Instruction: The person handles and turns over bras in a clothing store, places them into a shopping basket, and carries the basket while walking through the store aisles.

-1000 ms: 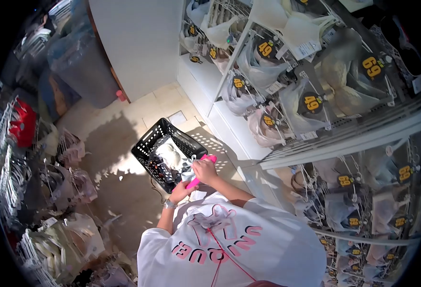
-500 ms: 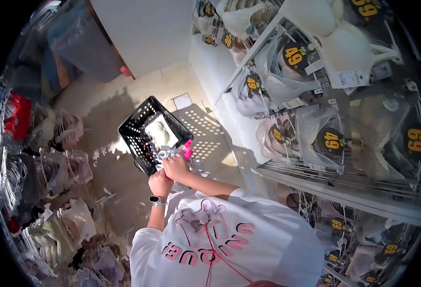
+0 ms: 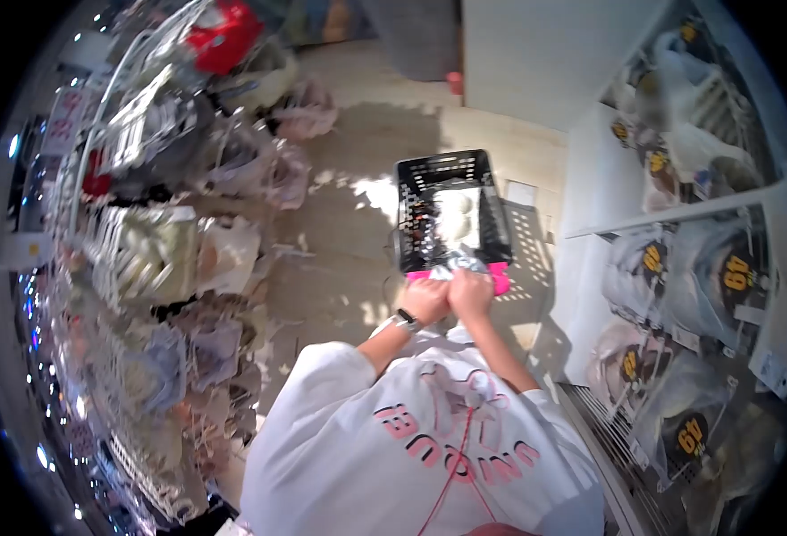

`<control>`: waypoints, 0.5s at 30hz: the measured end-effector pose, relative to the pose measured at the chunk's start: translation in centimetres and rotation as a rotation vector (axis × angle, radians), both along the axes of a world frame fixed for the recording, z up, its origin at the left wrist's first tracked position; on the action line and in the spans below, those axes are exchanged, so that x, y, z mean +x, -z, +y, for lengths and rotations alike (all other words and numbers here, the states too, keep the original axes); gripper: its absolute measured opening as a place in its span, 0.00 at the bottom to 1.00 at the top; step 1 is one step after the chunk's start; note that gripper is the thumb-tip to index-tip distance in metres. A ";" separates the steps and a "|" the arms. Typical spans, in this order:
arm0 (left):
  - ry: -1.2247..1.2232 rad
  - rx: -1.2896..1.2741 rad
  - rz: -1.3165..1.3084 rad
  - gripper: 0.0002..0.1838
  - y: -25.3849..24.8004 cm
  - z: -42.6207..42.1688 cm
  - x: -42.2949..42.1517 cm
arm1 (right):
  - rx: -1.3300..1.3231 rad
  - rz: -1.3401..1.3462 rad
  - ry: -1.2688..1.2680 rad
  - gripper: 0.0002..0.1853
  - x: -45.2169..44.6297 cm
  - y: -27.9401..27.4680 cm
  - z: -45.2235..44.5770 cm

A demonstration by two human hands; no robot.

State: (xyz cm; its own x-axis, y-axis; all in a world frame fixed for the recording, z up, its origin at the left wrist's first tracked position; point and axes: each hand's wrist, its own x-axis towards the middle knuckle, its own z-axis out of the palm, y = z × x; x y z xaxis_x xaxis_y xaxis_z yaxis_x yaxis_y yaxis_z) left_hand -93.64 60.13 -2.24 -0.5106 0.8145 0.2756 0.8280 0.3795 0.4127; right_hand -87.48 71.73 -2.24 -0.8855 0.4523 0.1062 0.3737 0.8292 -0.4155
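Note:
Both my hands are closed side by side at the near end of a black shopping basket [image 3: 493,201]. My left hand [image 3: 426,299], with a watch on its wrist, and my right hand [image 3: 471,293] grip a crumpled pale grey, shiny piece [image 3: 458,265]. What kind of thing it is, I cannot make out. Bright pink handle parts [image 3: 500,280] show on both sides of it, just beyond the fingers. Inside the basket lies a white bra-like item [image 3: 458,219], with small dark and reddish things [image 3: 425,223] to its left.
Racks of hanging bras [image 3: 152,250] run along the left, a red one [image 3: 223,37] at the far end. Bras with black price tags [image 3: 693,432] hang on white shelving [image 3: 581,357] at the right. Tiled floor [image 3: 322,277] lies between them; a pale panel [image 3: 545,62] stands ahead.
The view has swung left, so the basket appears farther right and straighter. Both hands stay closed together by the basket, and the pink handle now shows on both sides.

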 end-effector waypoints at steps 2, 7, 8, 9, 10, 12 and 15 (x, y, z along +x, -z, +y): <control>0.019 0.003 -0.072 0.10 -0.1 -0.1 -0.1 | -0.005 0.021 0.003 0.09 0.0 0.3 -0.1; 0.070 -0.024 -0.109 0.08 0.0 -0.6 -0.6 | 0.061 0.024 0.045 0.12 -0.3 -0.1 -0.7; 0.085 -0.032 -0.093 0.09 0.4 -0.7 -0.7 | 0.066 -0.002 0.055 0.12 -0.2 0.3 -0.8; 0.100 -0.082 -0.135 0.10 -0.4 -0.7 -0.8 | 0.067 -0.029 0.069 0.13 -0.5 0.2 -0.6; 0.109 -0.088 -0.161 0.10 -0.7 -0.7 -0.8 | 0.073 -0.053 0.053 0.13 -0.8 0.2 -0.3; 0.103 -0.079 -0.166 0.09 -0.9 -1.0 -0.6 | 0.065 -0.123 0.033 0.14 0.0 0.0 -0.6; 0.147 -0.142 -0.226 0.11 0.3 -1.4 -0.8 | 0.041 -0.104 0.039 0.14 0.6 0.4 -1.3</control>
